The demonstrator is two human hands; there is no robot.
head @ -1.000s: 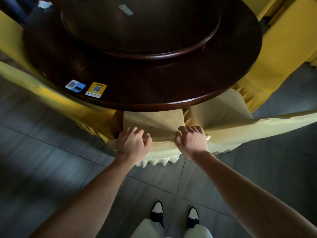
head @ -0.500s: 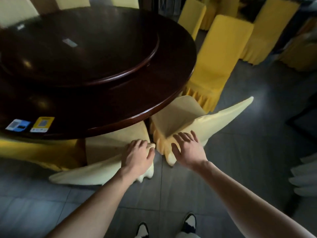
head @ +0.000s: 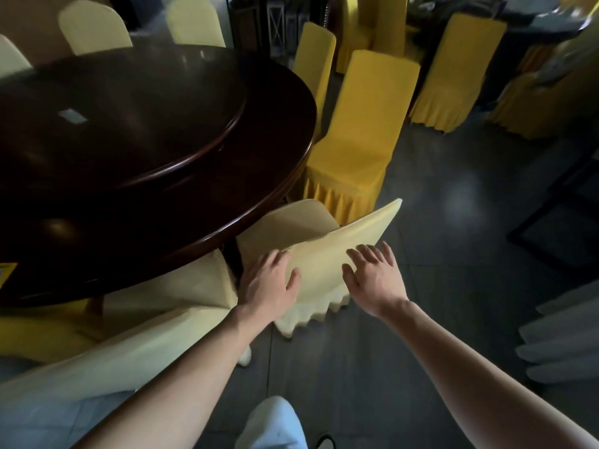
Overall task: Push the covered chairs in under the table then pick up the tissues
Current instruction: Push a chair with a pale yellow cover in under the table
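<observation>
Hands reach out together toward the back of a pale cream covered chair that stands at the near right edge of the round dark table, its seat partly tucked beneath the rim. The person's left hand lies on the left end of the chair's backrest, fingers spread and lightly bent over the top edge of the cloth, thumb out to the side. The right hand hovers at the backrest's right part with fingers straight and splayed wide; whether it touches the cover I cannot tell. A second cream chair sits just to the left, under the left forearm, its seat already beneath the table. Beyond the one being reached for stands a bright yellow covered chair, pulled a little away from the table, with more yellow chairs grouped farther off across the grey tiled floor. A raised turntable sits on the tabletop, and a small pale slip lies on it. No tissues can be made out from this side.
</observation>
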